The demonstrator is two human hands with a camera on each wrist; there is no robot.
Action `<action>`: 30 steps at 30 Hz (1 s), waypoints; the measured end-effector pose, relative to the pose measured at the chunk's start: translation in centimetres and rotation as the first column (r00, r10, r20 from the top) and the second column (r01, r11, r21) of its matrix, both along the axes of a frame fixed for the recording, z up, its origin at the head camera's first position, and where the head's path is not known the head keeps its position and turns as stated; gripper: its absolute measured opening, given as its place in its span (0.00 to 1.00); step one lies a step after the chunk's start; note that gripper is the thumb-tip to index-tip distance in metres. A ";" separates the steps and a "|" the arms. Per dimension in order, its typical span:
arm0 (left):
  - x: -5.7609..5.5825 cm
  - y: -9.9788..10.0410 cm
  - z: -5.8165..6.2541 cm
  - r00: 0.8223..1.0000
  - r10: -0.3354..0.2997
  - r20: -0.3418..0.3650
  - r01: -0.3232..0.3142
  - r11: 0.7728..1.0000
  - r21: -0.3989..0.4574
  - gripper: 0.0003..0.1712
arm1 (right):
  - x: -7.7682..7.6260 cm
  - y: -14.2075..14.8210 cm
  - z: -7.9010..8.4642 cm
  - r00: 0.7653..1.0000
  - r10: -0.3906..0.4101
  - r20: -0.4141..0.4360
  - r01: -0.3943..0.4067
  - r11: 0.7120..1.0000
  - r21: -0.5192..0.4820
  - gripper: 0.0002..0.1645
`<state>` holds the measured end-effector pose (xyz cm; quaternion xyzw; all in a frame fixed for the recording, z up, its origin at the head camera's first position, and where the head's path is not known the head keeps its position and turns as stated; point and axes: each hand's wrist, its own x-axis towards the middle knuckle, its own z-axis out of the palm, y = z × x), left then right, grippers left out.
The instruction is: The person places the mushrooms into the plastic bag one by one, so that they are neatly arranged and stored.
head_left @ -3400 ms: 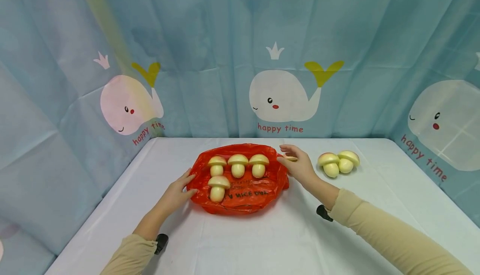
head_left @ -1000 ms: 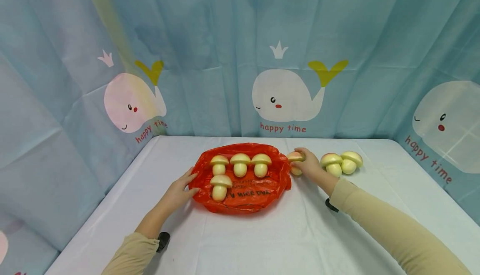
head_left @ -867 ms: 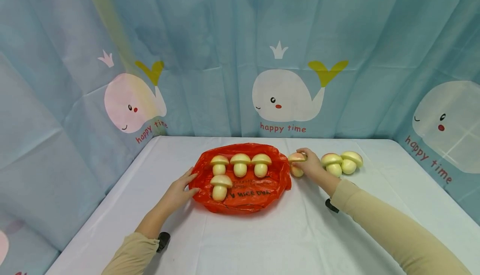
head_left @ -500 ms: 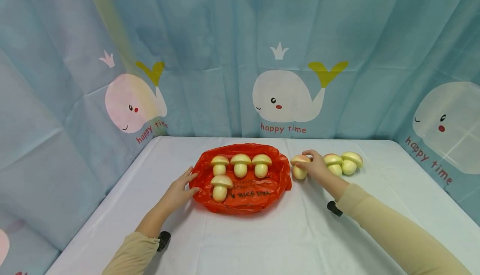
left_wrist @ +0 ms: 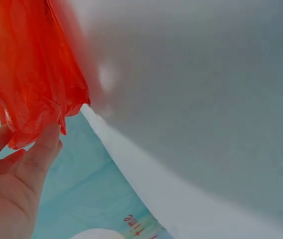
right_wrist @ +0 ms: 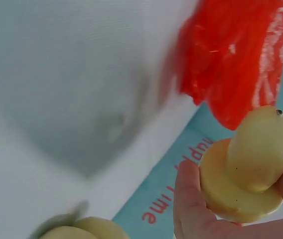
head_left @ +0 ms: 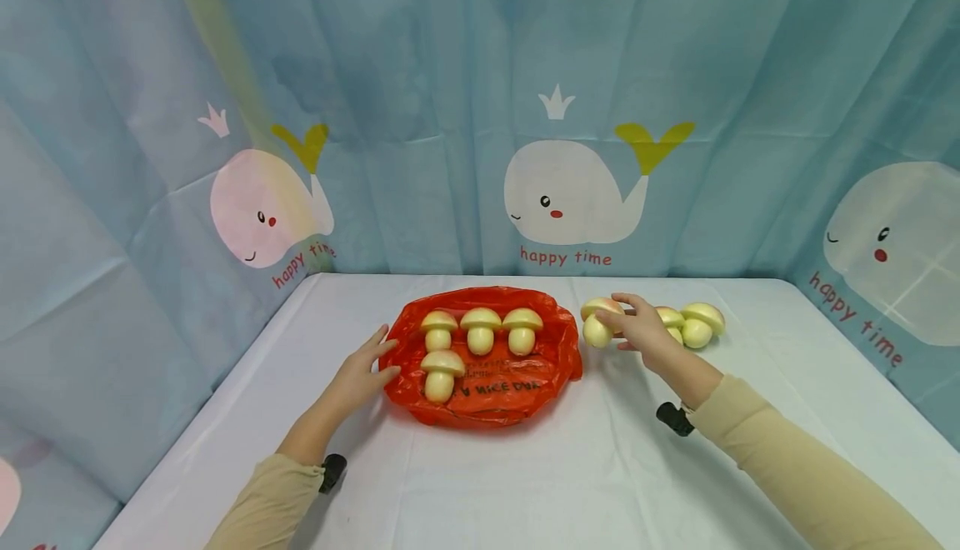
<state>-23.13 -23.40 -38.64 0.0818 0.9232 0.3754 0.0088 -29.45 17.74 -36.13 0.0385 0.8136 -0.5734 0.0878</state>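
Note:
My right hand [head_left: 643,332] pinches a toy mushroom [head_left: 597,332], pale yellow with a pink-tinged cap, just right of the red plastic bag [head_left: 480,412]. In the right wrist view, thumb and fingers hold this mushroom [right_wrist: 261,149] by its cap, stem outward. Four-sided grouping aside, several like mushrooms lie in the spread-open bag: a row [head_left: 482,332] at the back and one [head_left: 441,375] at front left. At the bag's left edge is my left hand [head_left: 360,379], its fingers loosely spread. The left wrist view shows its thumb and fingers around the bag's edge [left_wrist: 32,99], apparently touching it.
Two more mushrooms [head_left: 702,325] lie together on the white table [head_left: 525,483], right of the bag; my right hand partly covers one. A blue curtain [head_left: 450,75] printed with whales stands behind the table and at both sides. Each wrist wears a small black device [head_left: 675,418].
My right hand has left the bag's right edge, taken hold of the mushroom beside it, moved it slightly right and raised it. My left hand has shifted slightly at the bag's left edge.

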 end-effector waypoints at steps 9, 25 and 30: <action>-0.5 0.1 -0.2 1.000 -0.023 -0.012 0.022 1.000 -0.011 0.28 | 0.5 -0.5 1.5 1.000 0.026 -0.018 -0.026 0.999 -0.041 0.41; -0.5 0.3 -0.3 0.999 -0.007 -0.045 0.005 1.000 -0.030 0.26 | 1.8 -3.2 2.8 0.995 0.083 -0.055 -0.094 0.968 -0.231 0.38; -0.6 0.4 -0.4 0.999 0.001 -0.040 -0.002 1.000 -0.028 0.27 | 1.9 -3.9 3.0 0.993 0.101 -0.063 -0.113 0.967 -0.228 0.37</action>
